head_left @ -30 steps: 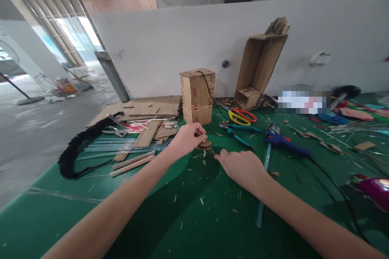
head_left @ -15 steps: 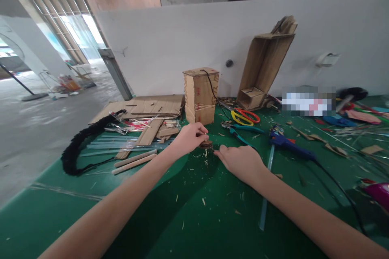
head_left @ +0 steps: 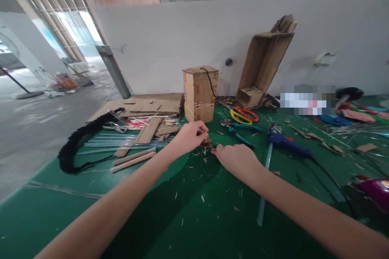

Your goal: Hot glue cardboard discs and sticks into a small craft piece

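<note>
My left hand (head_left: 189, 136) is closed in a pinch on a thin, pale wooden stick (head_left: 206, 134), of which only a short bit shows. Just below those fingertips is a small brown piece (head_left: 207, 143), possibly cardboard; whether the stick is joined to it I cannot tell. From the right, my right hand (head_left: 235, 158) comes close to the piece. Its fingers are closed, and a thin sliver sticks out at the fingertips, too small to name. Pale shavings (head_left: 203, 198) lie scattered on the green tabletop (head_left: 182, 230) below both hands.
Behind my hands stands a cardboard box (head_left: 199, 93) with a black cord. To the right lie teal-handled pliers (head_left: 240, 134), scissors (head_left: 243, 116) and a blue glue gun (head_left: 287, 145). Glue sticks (head_left: 103, 144), two wooden rods (head_left: 133, 161) and a black fuzzy strip (head_left: 71, 145) lie left.
My right hand has come slightly nearer to the brown piece, its fingertips now closer to the left hand's. The left hand keeps its pinch. The view has shifted slightly.
</note>
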`<state>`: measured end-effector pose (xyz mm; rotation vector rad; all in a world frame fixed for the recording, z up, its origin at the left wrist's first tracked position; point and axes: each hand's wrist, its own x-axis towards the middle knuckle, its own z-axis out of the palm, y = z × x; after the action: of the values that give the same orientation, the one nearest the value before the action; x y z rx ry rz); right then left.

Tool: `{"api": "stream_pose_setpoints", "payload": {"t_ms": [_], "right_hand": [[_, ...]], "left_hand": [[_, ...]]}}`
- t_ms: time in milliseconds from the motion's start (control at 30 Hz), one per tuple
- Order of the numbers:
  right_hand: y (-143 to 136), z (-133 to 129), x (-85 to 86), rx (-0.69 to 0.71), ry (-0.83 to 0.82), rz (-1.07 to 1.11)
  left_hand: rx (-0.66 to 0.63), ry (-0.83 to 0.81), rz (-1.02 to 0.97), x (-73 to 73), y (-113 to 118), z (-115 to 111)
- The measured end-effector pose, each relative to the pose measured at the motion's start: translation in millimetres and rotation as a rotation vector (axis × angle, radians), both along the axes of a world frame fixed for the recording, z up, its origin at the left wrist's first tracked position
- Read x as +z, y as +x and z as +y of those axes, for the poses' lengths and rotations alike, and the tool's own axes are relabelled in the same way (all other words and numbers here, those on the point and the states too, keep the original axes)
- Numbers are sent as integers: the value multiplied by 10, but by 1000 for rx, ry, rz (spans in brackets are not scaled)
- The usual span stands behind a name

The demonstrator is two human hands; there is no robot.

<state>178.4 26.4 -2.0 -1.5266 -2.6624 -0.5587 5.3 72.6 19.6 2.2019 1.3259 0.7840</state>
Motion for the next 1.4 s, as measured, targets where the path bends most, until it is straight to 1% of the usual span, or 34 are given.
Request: {"api": "stream_pose_setpoints", "payload": {"t_ms": [133,300,367,533,633,733,800,933,1000,1067,1200,1267,1400], "right_hand": [[-20,-7,51,49,-51,-20],[-25,-44,57,50,-50,-24],[-11,-64,33,30,-24,-8],[26,-112,-28,-81,84,62],[16,-118,-37,-95,81,58],[-11,-105,-27,-108,55,47],[-22,-91,-13,-97,26,28],[-20,-73,10,-7,-43,-10],[-16,-74,4,7,-41,-6],[-17,-85,-15,-16,-9,5],[-29,-124,-46,-118,73,52],[-34,-139,-46,-136,76,58],[-39,-126,-41,-130,42,41]], "left_hand": [[-3,-6,11,31,-16,-14],[-9,6,9,44,-23,-32],[-8,3,5,40,-28,-30],[-21,7,2,34,-36,-32],[-26,13,5,21,-30,-33],[-5,23,13,0,-26,-18],[7,17,9,-8,-29,-8],[-15,10,2,5,-26,-15],[-17,28,9,15,-16,-27],[-12,34,8,23,-7,-37],[-12,30,-3,28,2,-48],[-5,45,9,24,6,-47],[15,63,31,3,15,-30]]}}
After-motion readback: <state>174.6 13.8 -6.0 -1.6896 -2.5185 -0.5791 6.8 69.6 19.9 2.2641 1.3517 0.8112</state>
